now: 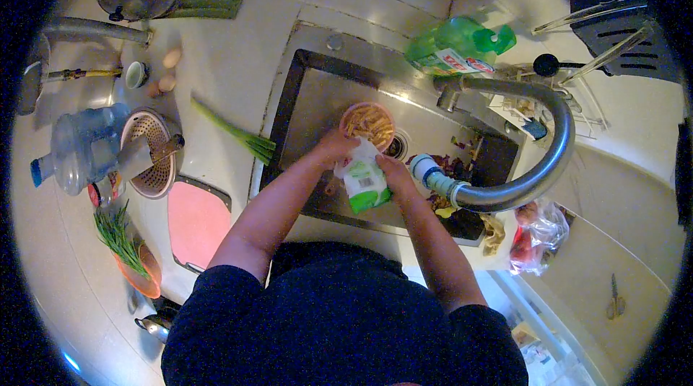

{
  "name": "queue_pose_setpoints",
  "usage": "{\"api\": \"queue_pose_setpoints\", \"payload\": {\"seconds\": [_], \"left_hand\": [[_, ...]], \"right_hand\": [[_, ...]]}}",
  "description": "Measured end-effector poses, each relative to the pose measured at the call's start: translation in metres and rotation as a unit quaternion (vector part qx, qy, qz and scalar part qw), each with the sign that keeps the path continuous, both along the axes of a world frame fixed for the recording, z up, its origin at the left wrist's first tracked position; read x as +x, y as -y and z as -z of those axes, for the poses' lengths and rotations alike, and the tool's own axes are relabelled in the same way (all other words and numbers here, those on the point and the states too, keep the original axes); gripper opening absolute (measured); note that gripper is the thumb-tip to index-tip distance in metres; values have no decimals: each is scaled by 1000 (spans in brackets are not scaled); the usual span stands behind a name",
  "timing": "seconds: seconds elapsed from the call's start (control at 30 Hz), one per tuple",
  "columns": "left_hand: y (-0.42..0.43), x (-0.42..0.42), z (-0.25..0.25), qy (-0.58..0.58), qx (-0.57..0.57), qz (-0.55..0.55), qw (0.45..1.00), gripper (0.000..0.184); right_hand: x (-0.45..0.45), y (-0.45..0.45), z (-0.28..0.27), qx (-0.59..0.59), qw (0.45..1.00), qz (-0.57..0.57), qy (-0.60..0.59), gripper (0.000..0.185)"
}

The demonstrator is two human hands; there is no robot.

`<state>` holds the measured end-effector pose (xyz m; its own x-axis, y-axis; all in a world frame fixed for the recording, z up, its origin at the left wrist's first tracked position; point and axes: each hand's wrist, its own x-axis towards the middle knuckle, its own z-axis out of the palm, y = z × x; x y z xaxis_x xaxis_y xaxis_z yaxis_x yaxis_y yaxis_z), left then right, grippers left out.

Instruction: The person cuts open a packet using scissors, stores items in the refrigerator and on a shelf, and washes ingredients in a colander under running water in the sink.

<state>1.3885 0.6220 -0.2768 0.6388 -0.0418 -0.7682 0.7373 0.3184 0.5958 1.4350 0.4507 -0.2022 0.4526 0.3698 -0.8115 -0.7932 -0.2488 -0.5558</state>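
Observation:
Both my hands are on a white and green plastic packet (364,182) held over the sink (289,108). My left hand (338,146) pinches its upper left edge, close to the rim of a round pink bowl. The fingers of my right hand (393,171) close on its upper right side. Light-brown strips (369,123) fill the pink bowl (344,113), which stands in the sink just beyond the packet. The packet's printing is too blurred to read, and its contents are hidden.
A curved faucet (556,148) arches over the sink's right side, above dark scraps (451,168). A green detergent bottle (444,47) stands behind. Leftward are a green onion (234,130), pink cutting board (198,224), colander (153,169) and eggs (170,72). Scissors (615,303) lie far right.

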Motion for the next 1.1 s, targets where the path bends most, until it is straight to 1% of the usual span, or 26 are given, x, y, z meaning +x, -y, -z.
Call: {"api": "queue_pose_setpoints", "payload": {"seconds": [0.03,0.07,0.1,0.13,0.17,0.2,0.23,0.3,0.33,0.4,0.43,0.5,0.53,0.6,0.7,0.73,0.8,0.83,0.9,1.0,1.1], "left_hand": [[2,-2,13,9,12,-14,1000,25],[7,-6,38,18,23,-28,999,25],[7,-5,37,27,35,-42,998,25],[8,-6,35,8,54,-24,998,25],[6,0,2,-12,73,-6,997,24],[4,3,-17,-32,91,12,995,24],[4,2,-11,-27,63,-1,998,23],[3,-1,-2,-17,5,-26,1000,22],[6,-2,2,-15,31,-15,999,22],[8,0,-16,-10,86,5,996,21],[8,-1,-12,-2,54,-32,998,21],[8,-2,-6,17,-12,-107,994,20],[6,-2,-3,9,-11,-78,997,19],[-1,0,-13,-8,-8,-20,1000,19],[-1,3,-33,5,39,-32,999,19],[-1,2,-27,6,18,-37,999,20],[-2,-1,-17,7,-24,-48,999,20],[-1,-2,-13,8,-23,-37,999,20],[3,-1,-19,9,-21,-13,1000,21],[7,-3,-8,33,-52,-112,992,23],[9,-4,7,24,-34,-22,999,24]], "right_hand": [[-1,0,2,-17,1000,-1,2,33],[-1,-3,-5,-15,1000,10,-10,33],[0,-9,-17,-14,999,22,-21,33],[0,-12,-23,-12,999,33,-33,33],[0,-11,-22,-37,999,11,-19,33],[0,-10,-19,-61,998,-11,-5,33],[-1,-10,-19,-87,996,-32,9,33],[-3,-11,-24,-59,998,-1,-1,33],[-4,-12,-26,-44,999,13,-6,33],[-5,-6,-8,-37,999,3,-2,34],[-6,-2,2,-35,999,-2,-1,34],[-6,-1,1,-29,1000,8,-7,34],[-6,-1,1,-26,1000,13,-9,34],[-5,-7,-10,-8,999,30,-22,34],[-6,-8,-13,-3,1000,29,-10,32],[-6,-7,-12,-5,1000,24,0,31],[-7,-7,-8,-6,999,47,-19,31],[-8,-8,-6,-6,998,57,-28,31],[-9,-7,-6,-12,998,51,-28,31],[-10,-2,2,-28,999,40,-16,31],[-10,2,2,-20,999,39,-6,31]]}}
